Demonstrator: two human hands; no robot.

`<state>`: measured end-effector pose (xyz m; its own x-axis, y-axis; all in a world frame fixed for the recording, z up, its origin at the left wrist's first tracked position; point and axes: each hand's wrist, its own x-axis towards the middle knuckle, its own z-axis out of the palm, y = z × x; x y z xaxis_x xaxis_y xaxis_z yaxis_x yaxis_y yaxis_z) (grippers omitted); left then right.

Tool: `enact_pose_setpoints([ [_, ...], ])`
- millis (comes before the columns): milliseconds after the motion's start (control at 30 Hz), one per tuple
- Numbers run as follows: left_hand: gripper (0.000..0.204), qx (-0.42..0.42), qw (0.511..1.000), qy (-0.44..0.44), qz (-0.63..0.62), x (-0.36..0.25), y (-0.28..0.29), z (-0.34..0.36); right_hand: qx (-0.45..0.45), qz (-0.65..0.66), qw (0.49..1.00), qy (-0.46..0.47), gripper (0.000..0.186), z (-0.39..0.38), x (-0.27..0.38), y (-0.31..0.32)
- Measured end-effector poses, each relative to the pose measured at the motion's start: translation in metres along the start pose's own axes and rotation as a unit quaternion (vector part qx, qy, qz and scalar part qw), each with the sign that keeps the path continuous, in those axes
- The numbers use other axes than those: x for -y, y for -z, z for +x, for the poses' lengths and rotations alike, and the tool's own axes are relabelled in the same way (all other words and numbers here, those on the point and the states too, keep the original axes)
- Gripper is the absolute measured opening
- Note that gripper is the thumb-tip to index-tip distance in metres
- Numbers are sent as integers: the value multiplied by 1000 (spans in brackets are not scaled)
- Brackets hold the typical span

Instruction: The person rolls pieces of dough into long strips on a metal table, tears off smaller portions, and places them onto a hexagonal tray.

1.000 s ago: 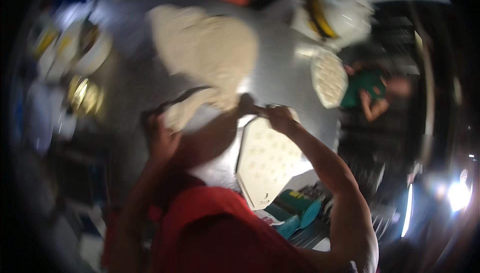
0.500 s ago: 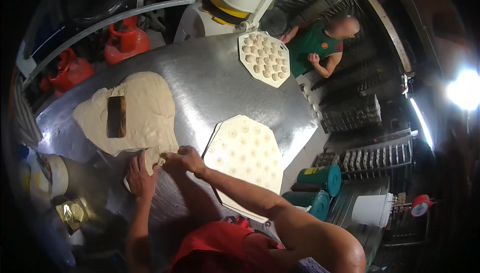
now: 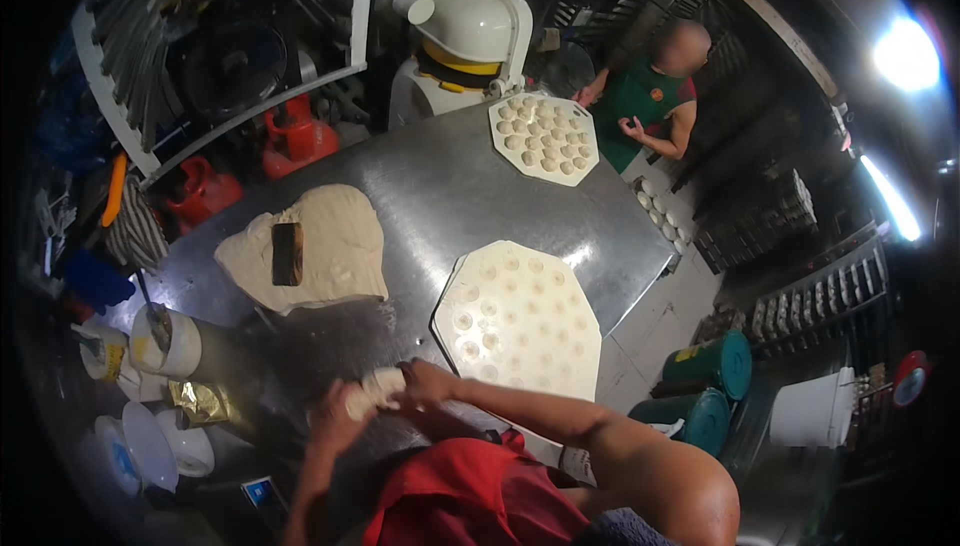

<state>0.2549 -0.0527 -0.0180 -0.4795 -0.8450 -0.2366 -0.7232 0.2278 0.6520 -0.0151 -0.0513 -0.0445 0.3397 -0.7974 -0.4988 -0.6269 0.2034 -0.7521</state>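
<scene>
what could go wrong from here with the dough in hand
The soft dough piece between the left hand and right hand could stretch or stick to the fingers. The right forearm crosses the near part of the dimpled board, so it might nudge it. The dark rectangular tool lying on the large dough slab could stick to it.

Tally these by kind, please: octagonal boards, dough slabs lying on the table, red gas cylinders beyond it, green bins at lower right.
Octagonal boards: 2
Dough slab: 1
Red gas cylinders: 2
Green bins: 2
Total: 7
</scene>
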Motion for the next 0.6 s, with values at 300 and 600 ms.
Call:
enact_pose_setpoints([
  [300,83,-168,971,133,108,-5,-120,-70,-253,-320,869,281,64,-19,-25,-119],
  [600,50,-61,996,29,58,34,-75,-64,-68,-210,965,142,49,-5,3,-96],
])
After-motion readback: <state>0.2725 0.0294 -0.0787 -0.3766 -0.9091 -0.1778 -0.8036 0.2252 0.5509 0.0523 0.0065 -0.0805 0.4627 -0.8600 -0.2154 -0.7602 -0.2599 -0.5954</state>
